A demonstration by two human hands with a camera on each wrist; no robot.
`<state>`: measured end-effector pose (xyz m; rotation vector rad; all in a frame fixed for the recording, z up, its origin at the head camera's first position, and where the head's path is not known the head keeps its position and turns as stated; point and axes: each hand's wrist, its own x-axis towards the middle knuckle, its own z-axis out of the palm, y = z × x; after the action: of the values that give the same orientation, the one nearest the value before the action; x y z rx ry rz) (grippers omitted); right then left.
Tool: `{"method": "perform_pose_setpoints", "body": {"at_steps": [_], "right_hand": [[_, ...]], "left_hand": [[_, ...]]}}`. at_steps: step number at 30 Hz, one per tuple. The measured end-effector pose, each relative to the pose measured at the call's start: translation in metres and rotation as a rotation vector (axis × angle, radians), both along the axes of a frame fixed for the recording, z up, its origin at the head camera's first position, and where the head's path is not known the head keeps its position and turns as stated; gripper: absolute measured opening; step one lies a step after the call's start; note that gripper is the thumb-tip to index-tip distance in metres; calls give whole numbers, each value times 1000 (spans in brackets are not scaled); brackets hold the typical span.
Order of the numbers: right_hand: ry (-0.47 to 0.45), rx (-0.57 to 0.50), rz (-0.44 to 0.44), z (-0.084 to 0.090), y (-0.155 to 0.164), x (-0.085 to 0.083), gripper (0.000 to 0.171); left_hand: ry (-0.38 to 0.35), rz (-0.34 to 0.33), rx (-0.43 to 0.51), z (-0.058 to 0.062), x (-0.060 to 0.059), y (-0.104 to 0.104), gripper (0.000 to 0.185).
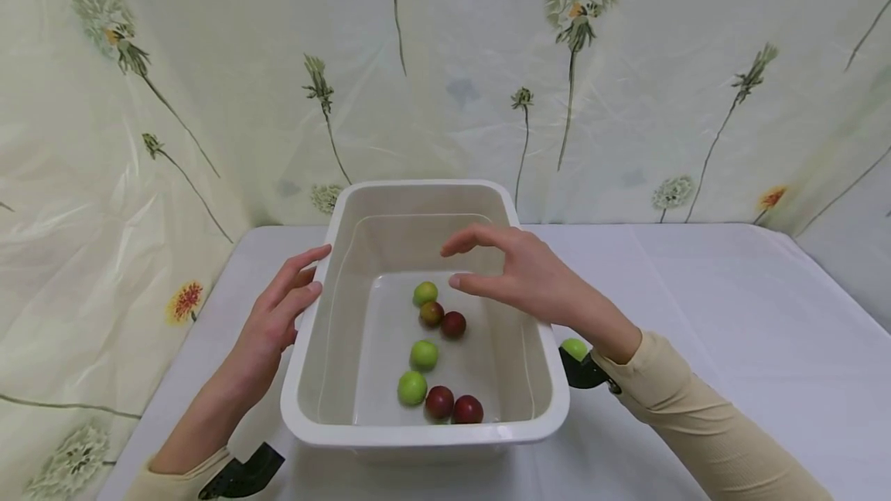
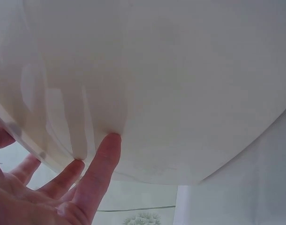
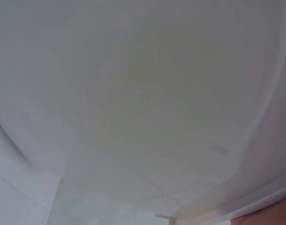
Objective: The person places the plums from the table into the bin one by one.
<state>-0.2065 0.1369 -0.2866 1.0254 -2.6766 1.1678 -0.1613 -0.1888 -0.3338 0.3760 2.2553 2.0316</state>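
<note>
A cream plastic tub (image 1: 309, 354) stands on the table and holds several small green fruits (image 1: 425, 353) and dark red fruits (image 1: 453, 324) in shallow water. My left hand (image 1: 281, 308) lies flat against the tub's left outer wall, fingers straight; in the left wrist view its fingertips (image 2: 110, 143) touch the wall (image 2: 171, 84). My right hand (image 1: 497, 269) hovers over the tub's right side, fingers loosely bent, holding nothing. The right wrist view shows only the tub's pale wall (image 3: 143, 103), blurred.
A white cloth covers the table (image 1: 731, 308). A floral plastic sheet (image 1: 626, 76) hangs close behind and to the left. One green fruit (image 1: 574, 348) lies outside the tub by my right wrist.
</note>
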Motion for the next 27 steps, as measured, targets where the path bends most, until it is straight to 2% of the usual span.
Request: {"method": "perform_pose_setpoints", "body": {"at_steps": [10, 15, 27], "right_hand": [[22, -145, -130, -4, 7, 6, 34], [54, -219, -175, -6, 15, 8, 31], [101, -304, -289, -11, 47, 19, 32]], "left_hand": [[3, -4, -5, 0, 0, 0, 44], [8, -5, -10, 0, -1, -1, 44], [9, -4, -12, -1, -1, -1, 44]]}}
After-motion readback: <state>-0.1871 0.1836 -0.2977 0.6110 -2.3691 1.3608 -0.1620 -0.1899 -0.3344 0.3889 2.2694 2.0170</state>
